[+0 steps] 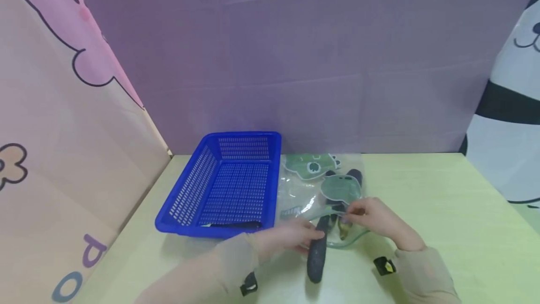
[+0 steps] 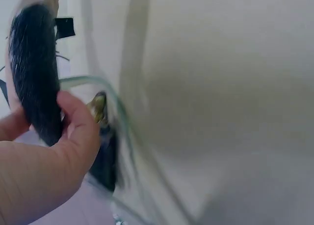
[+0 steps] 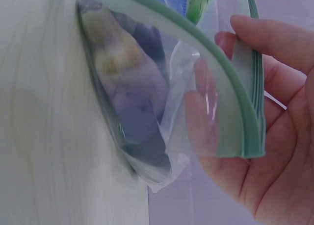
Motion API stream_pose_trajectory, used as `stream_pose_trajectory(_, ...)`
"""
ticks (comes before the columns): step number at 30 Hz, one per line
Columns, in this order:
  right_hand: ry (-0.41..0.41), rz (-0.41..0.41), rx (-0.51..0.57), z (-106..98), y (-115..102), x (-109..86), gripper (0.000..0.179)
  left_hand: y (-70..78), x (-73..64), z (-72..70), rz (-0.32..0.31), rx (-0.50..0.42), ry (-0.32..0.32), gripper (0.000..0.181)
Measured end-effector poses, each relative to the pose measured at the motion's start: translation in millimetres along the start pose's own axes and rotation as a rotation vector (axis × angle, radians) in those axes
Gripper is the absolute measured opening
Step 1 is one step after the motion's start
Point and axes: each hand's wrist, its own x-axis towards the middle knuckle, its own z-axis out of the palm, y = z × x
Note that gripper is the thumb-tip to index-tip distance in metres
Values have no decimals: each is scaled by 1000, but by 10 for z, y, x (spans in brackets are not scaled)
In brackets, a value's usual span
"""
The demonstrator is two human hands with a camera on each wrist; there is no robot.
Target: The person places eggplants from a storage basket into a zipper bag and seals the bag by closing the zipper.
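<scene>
My left hand [image 1: 291, 237] grips a long, dark cucumber [image 1: 317, 258] near the middle, beside the mouth of a clear zip bag [image 1: 297, 192]. The cucumber's lower end points toward me; in the left wrist view its dark skin [image 2: 34, 68] looks ridged. With my right hand [image 1: 373, 216] I hold the bag's green zip edge [image 3: 245, 107], and the mouth is spread apart. Inside the bag lies a purplish, yellow-brown tapered vegetable [image 3: 127, 83], its kind unclear. Other dark long pieces [image 1: 355, 175] sit deeper in, partly covered by the bag's green cartoon prints.
A blue slotted basket [image 1: 276, 182] stands left of the bag, close beside it. One dark long thing [image 1: 238, 224] lies at its near end, partly behind the rim. The pale table [image 1: 438, 201] meets a purple cloth backdrop [image 1: 295, 60].
</scene>
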Motion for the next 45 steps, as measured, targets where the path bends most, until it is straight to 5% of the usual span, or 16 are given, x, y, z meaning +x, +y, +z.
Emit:
stream_pose_trajectory(11,-5,-5,18,-5,-1,4,12,-210,-3,111,39,-378,56,30)
stream_pose_trajectory(30,-4,5,15,4,-5,-4,11,-365,95,261,114,-575,174,36)
stream_pose_trajectory(45,-3,10,15,8,4,-2,11,-316,171,374,144,-686,284,38)
